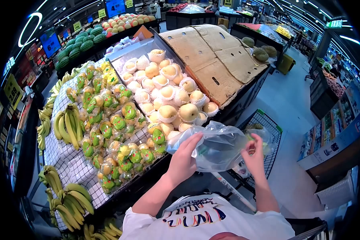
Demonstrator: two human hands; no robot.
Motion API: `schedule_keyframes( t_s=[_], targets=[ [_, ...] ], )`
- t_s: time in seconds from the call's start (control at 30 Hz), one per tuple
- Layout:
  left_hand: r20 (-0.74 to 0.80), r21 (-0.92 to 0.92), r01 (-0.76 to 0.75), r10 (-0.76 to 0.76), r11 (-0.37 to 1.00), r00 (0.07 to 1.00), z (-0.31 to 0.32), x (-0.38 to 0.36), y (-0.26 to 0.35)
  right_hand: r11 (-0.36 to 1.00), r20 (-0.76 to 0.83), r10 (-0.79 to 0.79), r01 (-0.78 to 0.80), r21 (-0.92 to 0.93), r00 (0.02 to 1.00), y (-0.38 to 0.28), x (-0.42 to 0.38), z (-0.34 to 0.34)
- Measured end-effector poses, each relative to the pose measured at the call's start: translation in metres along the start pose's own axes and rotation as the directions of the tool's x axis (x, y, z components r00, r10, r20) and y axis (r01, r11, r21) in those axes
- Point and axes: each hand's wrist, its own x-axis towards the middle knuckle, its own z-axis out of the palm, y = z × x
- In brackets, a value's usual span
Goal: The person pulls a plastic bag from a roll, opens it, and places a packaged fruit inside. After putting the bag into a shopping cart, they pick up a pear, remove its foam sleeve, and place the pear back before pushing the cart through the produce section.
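Note:
A clear plastic bag [217, 154] is stretched between my two hands, its mouth spread wide. My left hand [184, 158] grips the bag's left side, with some of the film showing beyond the fingers. On the other side my right hand [253, 154] pinches the rim between thumb and curled fingers. Just past the bag lies a heap of pale yellow pears [167, 113], many in white foam nets. Beneath my right hand, partly hidden by the bag, is a shopping cart [273, 130] with goods inside.
Left of the pears are packaged fruits [106, 130] with green labels and banana bunches [69, 125]. Flattened cardboard [212, 56] covers the adjoining stand, with durians [261, 54] at its far end. Watermelons [78, 45] are farther back; a shelf unit [334, 136] stands right of the aisle.

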Motion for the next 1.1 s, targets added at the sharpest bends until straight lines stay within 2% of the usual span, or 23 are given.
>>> schedule_keyframes(
  t_s=[0.03,0.07,0.1,0.17,0.23,0.3,0.37,0.43,0.53,0.57,0.63,0.67,0.7,0.77,0.8,0.83,0.87,0.9,0.93,0.97,1.0,1.03,1.1],
  targets=[
    [0.015,-0.022,0.003,-0.003,1.0,1.0,0.001,0.003,0.001,0.969,-0.1,-0.248,0.246,-0.026,0.964,-0.007,-0.005,0.003],
    [0.03,-0.045,0.006,-0.005,0.999,1.0,0.004,0.006,0.003,0.878,-0.188,-0.478,0.472,-0.079,0.858,-0.01,-0.01,0.004],
    [0.051,-0.023,-0.034,0.035,0.999,0.998,0.008,0.008,0.006,0.734,-0.257,-0.676,0.661,-0.153,0.691,-0.016,-0.017,0.003],
    [0.092,0.019,-0.114,0.112,0.993,0.989,0.018,0.011,0.016,0.836,0.281,-0.505,0.543,-0.075,0.816,-0.045,-0.028,-0.003],
    [0.223,0.047,-0.217,0.202,0.975,0.954,0.035,0.009,0.025,0.93,0.593,-0.184,0.334,-0.152,0.784,-0.028,-0.015,0.015],
    [0.321,0.009,-0.359,0.337,0.933,0.885,0.046,0.006,0.043,0.878,0.59,-0.407,0.478,0.04,0.697,0.031,-0.001,0.049],
    [0.393,-0.094,-0.375,0.38,0.922,0.837,0.063,-0.008,0.055,0.817,0.619,-0.458,0.576,0.011,0.638,0.061,0.011,0.079],
    [0.402,-0.141,-0.387,0.41,0.911,0.819,0.07,-0.017,0.056,0.749,0.687,-0.331,0.623,-0.226,0.647,0.071,0.017,0.107],
    [0.427,-0.104,-0.338,0.349,0.935,0.834,0.067,-0.02,0.05,0.704,0.76,-0.21,0.635,-0.318,0.615,0.105,0.032,0.116],
    [0.464,0.014,-0.282,0.244,0.959,0.851,0.065,-0.019,0.045,0.725,0.87,-0.056,0.619,-0.302,0.491,0.104,0.047,0.109],
    [0.4,0.077,-0.213,0.166,0.974,0.902,0.051,-0.01,0.036,0.77,0.958,0.239,0.57,-0.287,0.16,0.069,0.081,0.086],
    [0.294,0.09,-0.195,0.161,0.977,0.942,0.038,-0.001,0.044,0.702,0.948,0.271,0.64,-0.313,0.166,0.04,0.086,0.076],
    [0.117,0.085,-0.326,0.316,0.941,0.942,0.033,0.002,0.048,0.569,0.928,0.252,0.733,-0.372,0.276,0.007,0.085,0.069],
    [-0.236,0.131,-0.555,0.57,0.821,0.787,0.033,0.004,0.056,0.292,0.827,0.033,0.786,-0.545,0.561,-0.05,0.083,0.07],
    [-0.274,0.158,-0.643,0.659,0.749,0.7,0.036,-0.001,0.064,0.461,0.676,-0.335,0.74,-0.489,0.656,-0.058,0.073,0.068],
    [-0.068,0.103,-0.641,0.648,0.761,0.759,0.039,-0.006,0.067,0.55,0.412,-0.647,0.767,-0.33,0.641,-0.067,0.063,0.066],
    [0.12,0.038,-0.509,0.502,0.86,0.857,0.048,-0.012,0.06,0.539,0.543,-0.432,0.689,-0.485,0.72,-0.031,0.053,0.068],
    [0.308,0.015,-0.355,0.333,0.935,0.891,0.063,-0.021,0.043,0.447,0.636,-0.187,0.641,-0.624,0.749,0.006,0.042,0.071],
    [0.333,-0.003,-0.268,0.253,0.964,0.908,0.082,-0.035,0.021,0.136,0.798,0.061,0.787,-0.602,0.599,0.066,0.039,0.064],
    [0.282,-0.057,-0.23,0.237,0.971,0.93,0.089,-0.044,0.009,0.068,0.645,0.474,0.706,-0.705,0.599,0.114,0.028,0.071],
    [0.284,-0.109,-0.205,0.228,0.973,0.931,0.087,-0.05,0.005,0.209,0.667,0.584,0.708,-0.675,0.464,0.12,0.013,0.059],
    [0.287,-0.164,-0.17,0.212,0.972,0.934,0.085,-0.055,0.004,0.211,0.731,0.538,0.772,-0.599,0.42,0.156,0.003,0.054],
    [0.208,-0.314,-0.129,0.201,0.941,0.957,0.082,-0.057,-0.002,0.477,0.729,0.64,0.619,-0.625,0.242,0.19,-0.004,0.049]
  ],
)
